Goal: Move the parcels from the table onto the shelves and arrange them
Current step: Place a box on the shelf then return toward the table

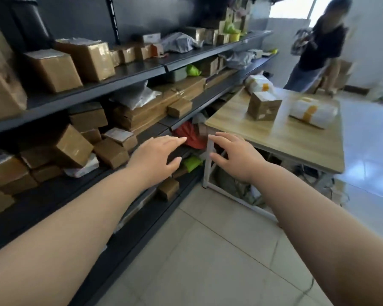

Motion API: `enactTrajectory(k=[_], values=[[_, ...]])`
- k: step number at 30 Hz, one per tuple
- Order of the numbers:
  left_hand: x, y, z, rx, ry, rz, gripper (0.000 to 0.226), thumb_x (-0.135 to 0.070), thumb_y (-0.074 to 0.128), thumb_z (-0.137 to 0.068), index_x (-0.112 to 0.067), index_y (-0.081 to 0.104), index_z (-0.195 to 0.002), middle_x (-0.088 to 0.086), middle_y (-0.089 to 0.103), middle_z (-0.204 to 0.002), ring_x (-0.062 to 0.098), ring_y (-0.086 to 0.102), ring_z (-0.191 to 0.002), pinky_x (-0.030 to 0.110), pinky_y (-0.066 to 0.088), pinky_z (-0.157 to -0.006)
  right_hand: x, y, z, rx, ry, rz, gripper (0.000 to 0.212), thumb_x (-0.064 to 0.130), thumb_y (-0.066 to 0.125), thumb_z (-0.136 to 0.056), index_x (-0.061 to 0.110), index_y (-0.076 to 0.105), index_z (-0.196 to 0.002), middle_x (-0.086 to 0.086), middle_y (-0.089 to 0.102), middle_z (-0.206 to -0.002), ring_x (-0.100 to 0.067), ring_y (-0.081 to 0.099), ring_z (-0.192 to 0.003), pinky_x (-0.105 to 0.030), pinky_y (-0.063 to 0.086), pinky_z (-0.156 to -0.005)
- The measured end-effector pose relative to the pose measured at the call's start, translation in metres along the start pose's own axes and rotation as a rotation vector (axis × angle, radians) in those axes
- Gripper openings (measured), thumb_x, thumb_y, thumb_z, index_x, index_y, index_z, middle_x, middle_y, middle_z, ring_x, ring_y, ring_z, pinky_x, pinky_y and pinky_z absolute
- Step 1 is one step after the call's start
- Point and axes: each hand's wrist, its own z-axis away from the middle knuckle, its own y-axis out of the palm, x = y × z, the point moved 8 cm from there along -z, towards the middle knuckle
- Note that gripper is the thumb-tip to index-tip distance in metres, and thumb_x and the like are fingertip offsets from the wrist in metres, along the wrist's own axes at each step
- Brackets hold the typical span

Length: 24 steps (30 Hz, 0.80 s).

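Head view: my left grip and right grip reach forward, fingers spread, holding nothing, in front of the shelves packed with cartons. On the surface lie a box, a near white parcel just beside it and a far white parcel behind, all well apart from both grips.

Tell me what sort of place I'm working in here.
Probably a parcel depot or pickup room: dark shelves packed with taped boxes, and a table holding three more parcels.
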Motion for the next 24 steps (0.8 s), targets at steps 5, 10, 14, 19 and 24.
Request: enactTrajectory(k=[5,10,14,19,24], values=[[-0.028,0.058,-0.042,0.022,0.028,0.110,0.057,-0.032,0.052,-0.097,-0.031,0.030,-0.149,-0.007,0.041,-0.150,0.013,0.029,-0.142,0.040,0.019,-0.118,-0.085,-0.002,0.010,-0.132,0.231,-0.217,0.055,0.041,0.049,-0.097,0.030,0.032,-0.149,0.006,0.031,-0.155,-0.017,0.023,-0.144,-0.037,0.023,-0.117],[-0.035,0.088,-0.098,0.004,0.074,0.209,0.057,-0.030,0.053,-0.097,-0.030,0.031,-0.149,-0.006,0.040,-0.150,0.013,0.026,-0.143,0.040,0.018,-0.119,-0.132,0.006,0.001,-0.246,0.377,-0.359,0.053,0.036,0.051,-0.097,0.029,0.036,-0.147,0.008,0.034,-0.153,-0.013,0.024,-0.143,-0.035,0.022,-0.118],[-0.033,0.114,-0.158,0.025,0.232,0.120,0.056,-0.030,0.053,-0.096,-0.027,0.032,-0.149,-0.005,0.041,-0.150,0.015,0.029,-0.143,0.037,0.014,-0.117,-0.161,0.026,-0.021,-0.240,0.444,-0.367,0.053,0.036,0.050,-0.098,0.031,0.033,-0.148,0.010,0.028,-0.155,-0.010,0.019,-0.144,-0.029,0.018,-0.115],[-0.026,0.151,-0.230,0.098,0.345,0.137,0.056,-0.027,0.054,-0.096,-0.025,0.035,-0.148,-0.004,0.043,-0.149,0.016,0.030,-0.142,0.033,0.011,-0.115,-0.207,0.047,-0.053,-0.261,0.583,-0.372,0.055,0.036,0.051,-0.097,0.029,0.033,-0.148,0.011,0.026,-0.156,-0.009,0.016,-0.145,-0.030,0.016,-0.118],[-0.039,0.195,-0.300,0.175,0.386,0.172,0.057,-0.027,0.054,-0.095,-0.027,0.034,-0.148,-0.003,0.043,-0.149,0.016,0.030,-0.142,0.037,0.016,-0.117,-0.267,0.050,-0.069,-0.325,0.720,-0.416,0.054,0.034,0.054,-0.096,0.029,0.037,-0.147,0.011,0.030,-0.154,-0.008,0.020,-0.143,-0.026,0.017,-0.114]])
